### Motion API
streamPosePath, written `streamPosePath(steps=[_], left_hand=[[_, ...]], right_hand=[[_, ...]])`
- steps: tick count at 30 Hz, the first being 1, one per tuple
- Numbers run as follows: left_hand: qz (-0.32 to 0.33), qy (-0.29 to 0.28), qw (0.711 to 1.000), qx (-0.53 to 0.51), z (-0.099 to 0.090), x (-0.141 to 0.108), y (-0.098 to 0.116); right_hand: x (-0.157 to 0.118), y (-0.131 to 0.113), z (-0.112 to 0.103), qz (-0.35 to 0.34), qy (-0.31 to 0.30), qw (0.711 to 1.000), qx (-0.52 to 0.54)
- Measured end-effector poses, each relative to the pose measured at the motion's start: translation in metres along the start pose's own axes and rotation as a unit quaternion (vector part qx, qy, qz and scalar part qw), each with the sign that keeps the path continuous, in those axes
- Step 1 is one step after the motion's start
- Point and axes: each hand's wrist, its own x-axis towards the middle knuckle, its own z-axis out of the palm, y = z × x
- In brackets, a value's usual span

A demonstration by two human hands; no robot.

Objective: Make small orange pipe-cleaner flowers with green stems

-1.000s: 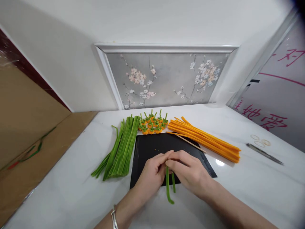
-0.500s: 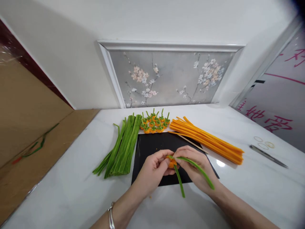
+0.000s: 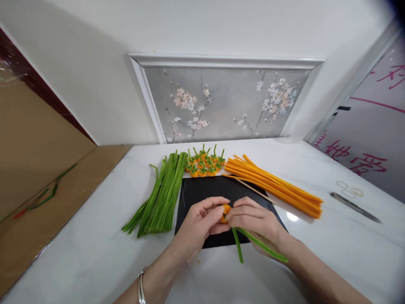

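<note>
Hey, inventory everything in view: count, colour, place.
table: one, white, foreground
mat: one, black, centre
green stems: one bundle, green, mat's left
orange stems: one bundle, orange, mat's right
small pieces: about twelve, orange and green, behind mat
stick: one, tan, mat's right side
rings: at least three, pale, right
pointed tool: one, grey, near rings
cardboard: one, brown, left
wall: one, white, rear
floral panel: one, grey, on wall
board: one, pale, red writing, right
held piece: one, orange, over mat
strand ends: two, green, below held piece
bracelet: count unclear, silver, bottom edge
left hand: one, bare, gripping held piece
right hand: one, bare, at held piece
</note>
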Motion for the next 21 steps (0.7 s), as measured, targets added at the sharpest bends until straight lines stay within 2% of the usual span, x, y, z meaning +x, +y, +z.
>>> streamPosePath(steps=[3,8,12,18,21], left_hand=[[0.001,0.007,1.000,0.020,-0.001,0.002,-0.003],[0.003,0.068,0.997,0.026,0.007,0.003,-0.006],[0.000,0.087,0.996,0.025,0.012,0.000,-0.004],[-0.009,0.037,0.997,0.061,0.010,0.000,0.000],[0.012,0.040,0.993,0.111,0.007,0.003,-0.001]], right_hand=[[0.001,-0.002,0.000,-0.001,-0.013,1.000,-0.009],[0.005,-0.003,-0.005,-0.005,-0.041,0.999,-0.010],[0.007,-0.003,-0.008,-0.009,-0.049,0.998,0.029],[0.001,-0.002,-0.003,0.148,-0.023,0.980,0.129],[-0.004,0.000,-0.003,0.146,-0.048,0.981,0.115]])
